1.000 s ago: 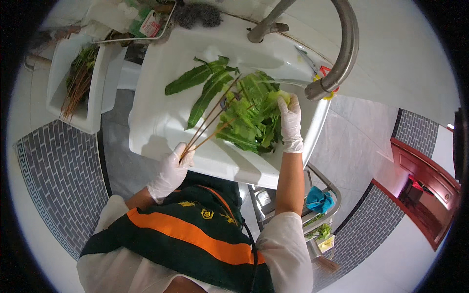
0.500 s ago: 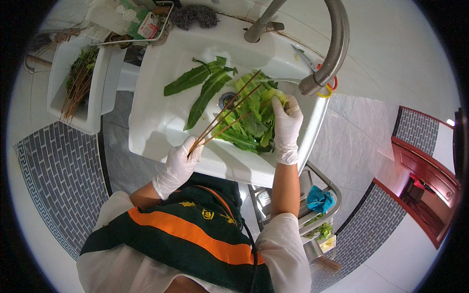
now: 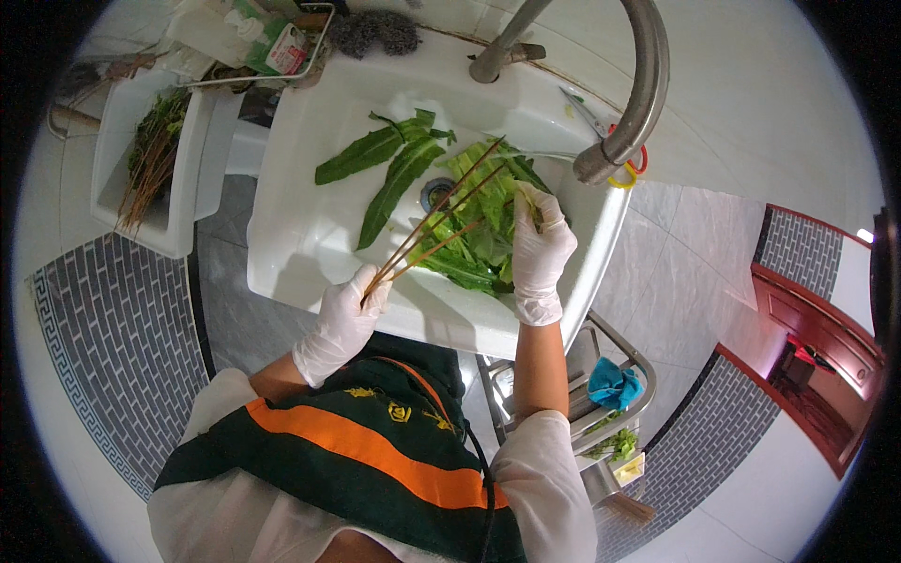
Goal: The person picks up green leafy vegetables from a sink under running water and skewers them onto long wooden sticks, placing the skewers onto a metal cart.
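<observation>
My left hand (image 3: 343, 321), in a white glove, is closed round the lower ends of a few thin brown skewers (image 3: 410, 242). They fan out up and right across the white sink (image 3: 310, 220), over a heap of green leaves (image 3: 469, 267). Whether leaves are threaded on their tips I cannot tell. At the heap's right side, my gloved right hand (image 3: 542, 258) pinches a pale green leaf (image 3: 516, 192) between thumb and fingers. Two long dark green leaves (image 3: 402, 183) lie apart on the sink floor, left of the drain (image 3: 436, 192).
A curved metal faucet (image 3: 648, 84) hangs over the sink's right side, near scissors (image 3: 587, 113) with red and yellow handles. On the left stands a white basin (image 3: 174, 239) of skewered greens. Behind are a wire rack (image 3: 310, 56) with bottles and a scouring pad (image 3: 375, 33).
My right hand has drawn slightly left and toward me, its wrist turned, with the pale leaf still pinched. My left hand and the skewers have barely moved.
</observation>
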A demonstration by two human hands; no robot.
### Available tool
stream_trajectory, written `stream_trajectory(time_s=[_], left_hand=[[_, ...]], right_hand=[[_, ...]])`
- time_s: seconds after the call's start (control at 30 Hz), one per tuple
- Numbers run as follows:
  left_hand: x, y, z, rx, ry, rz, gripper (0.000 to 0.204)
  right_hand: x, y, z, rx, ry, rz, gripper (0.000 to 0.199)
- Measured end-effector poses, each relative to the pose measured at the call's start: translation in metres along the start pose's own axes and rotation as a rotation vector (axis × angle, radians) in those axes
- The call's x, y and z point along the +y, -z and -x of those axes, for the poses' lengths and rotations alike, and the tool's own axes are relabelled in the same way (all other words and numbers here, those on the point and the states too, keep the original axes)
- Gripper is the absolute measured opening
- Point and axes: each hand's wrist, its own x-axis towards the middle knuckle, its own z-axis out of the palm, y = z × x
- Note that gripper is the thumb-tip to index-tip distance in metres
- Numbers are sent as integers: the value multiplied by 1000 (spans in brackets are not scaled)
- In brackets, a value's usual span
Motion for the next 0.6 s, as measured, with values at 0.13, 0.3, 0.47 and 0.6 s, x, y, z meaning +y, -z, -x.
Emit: stream_trajectory(time_s=[0.13, 0.3, 0.47, 0.6], left_hand=[[2, 1, 1, -18, 26, -15, 13], [-4, -2, 0, -14, 31, -22, 13], [-4, -2, -1, 21, 5, -2, 11], [1, 2, 0, -35, 50, 15, 10]], right_hand=[[5, -7, 11, -21, -100, -69, 10], [-2, -7, 14, -80, -275, -228, 19], [-5, -5, 11, -89, -382, -514, 21], [12, -5, 13, -117, -367, -417, 18]])
